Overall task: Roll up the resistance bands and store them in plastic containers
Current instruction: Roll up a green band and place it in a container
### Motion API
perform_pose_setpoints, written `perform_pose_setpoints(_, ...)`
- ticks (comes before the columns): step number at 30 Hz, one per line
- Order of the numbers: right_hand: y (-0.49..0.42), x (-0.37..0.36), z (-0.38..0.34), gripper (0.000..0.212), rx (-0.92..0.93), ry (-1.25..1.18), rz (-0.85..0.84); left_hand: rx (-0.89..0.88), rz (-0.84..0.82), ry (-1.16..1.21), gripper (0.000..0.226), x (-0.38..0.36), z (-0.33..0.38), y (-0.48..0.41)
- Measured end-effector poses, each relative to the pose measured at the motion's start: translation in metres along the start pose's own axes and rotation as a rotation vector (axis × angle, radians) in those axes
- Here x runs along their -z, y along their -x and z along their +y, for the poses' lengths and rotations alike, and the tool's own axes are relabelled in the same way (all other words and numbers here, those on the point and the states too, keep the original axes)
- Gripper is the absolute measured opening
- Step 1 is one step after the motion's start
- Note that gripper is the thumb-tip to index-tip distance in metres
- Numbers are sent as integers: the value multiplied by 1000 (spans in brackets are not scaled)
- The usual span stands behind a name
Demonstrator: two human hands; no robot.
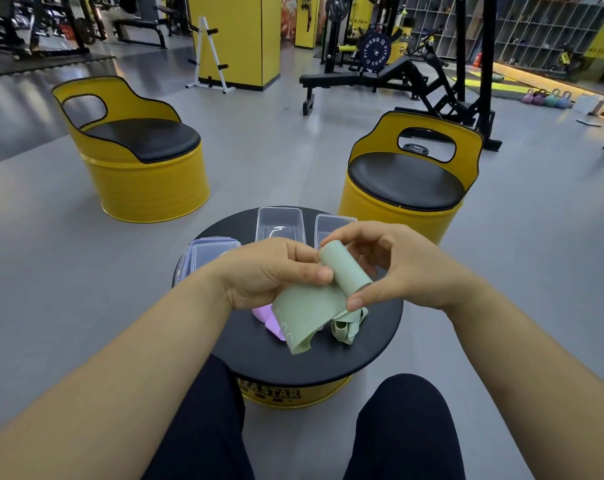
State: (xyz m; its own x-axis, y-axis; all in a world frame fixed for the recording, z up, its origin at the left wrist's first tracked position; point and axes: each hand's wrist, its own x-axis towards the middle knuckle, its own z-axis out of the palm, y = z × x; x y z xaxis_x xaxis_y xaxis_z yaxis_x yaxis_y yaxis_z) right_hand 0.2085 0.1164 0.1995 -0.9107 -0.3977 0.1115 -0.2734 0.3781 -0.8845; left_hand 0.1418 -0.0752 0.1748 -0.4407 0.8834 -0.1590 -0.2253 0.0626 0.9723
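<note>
- Rolling step: left hand [272, 271] and right hand [390, 261] pinch the half-rolled green resistance band [342, 271].
- Next, likely: wind in the loose tail, then drop it into the far clear container [279, 216].

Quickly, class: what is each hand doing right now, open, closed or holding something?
Left hand: pinches the green resistance band beside its roll.
Right hand: holds the rolled part of that band between thumb and fingers.

"FITNESS" twice on black weight plate [376, 51], partly hidden "…ASTAR" on drum table [323, 388] yellow side
</note>
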Motion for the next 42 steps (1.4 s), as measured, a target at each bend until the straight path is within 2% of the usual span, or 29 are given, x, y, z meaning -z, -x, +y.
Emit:
perform_pose_setpoints(3, 1, 1, 1, 62, 9, -89, -19, 17, 90, -50, 9, -6, 1, 1)
perform_pose_setpoints(9, 3, 4, 0, 54, 13, 24, -9, 12, 123, -95, 12, -3, 2, 1)
perform_pose_setpoints(13, 5, 5, 4, 59, 23, 125, 1, 9, 106, -81, 8, -1, -2, -1)
perform_pose_setpoints(17, 3, 3, 9, 58, 26, 224, 6, 15, 67, -41, 14, 1, -10, -2)
perform_pose_setpoints(21, -1, 6, 13, 58, 10, 373, -28, 28, 41, 5, 51, 3, -17, -4)
perform_pose_setpoints(23, -4, 7, 14, 58, 26, 459, -63, 34, 97, 12, 55, 1, -20, -7)
perform_pose_setpoints(27, -7, 6, 17, 58, 33, 535, -100, 63, 216, -41, 25, -1, -21, -12)
perform_pose_setpoints(30, -9, 4, 19, 59, 31, 564, -114, 88, 202, -76, 17, -1, -19, -10)
perform_pose_setpoints(32, -10, 4, 19, 59, 23, 564, -118, 87, 217, -76, 22, -1, -19, -10)
perform_pose_setpoints(34, -10, 4, 19, 59, 9, 523, -103, 67, 259, -55, 22, 0, -21, -10)
perform_pose_setpoints(36, -7, 3, 19, 65, -49, 359, -33, 14, 287, 14, 20, 1, -21, -10)
perform_pose_setpoints(39, -3, -4, 25, 64, -166, 1, 147, -75, 322, 159, 32, -2, -19, -10)
perform_pose_setpoints(42, -4, -21, 32, 57, -210, -222, 336, -170, 397, 232, 42, -5, -22, -16)
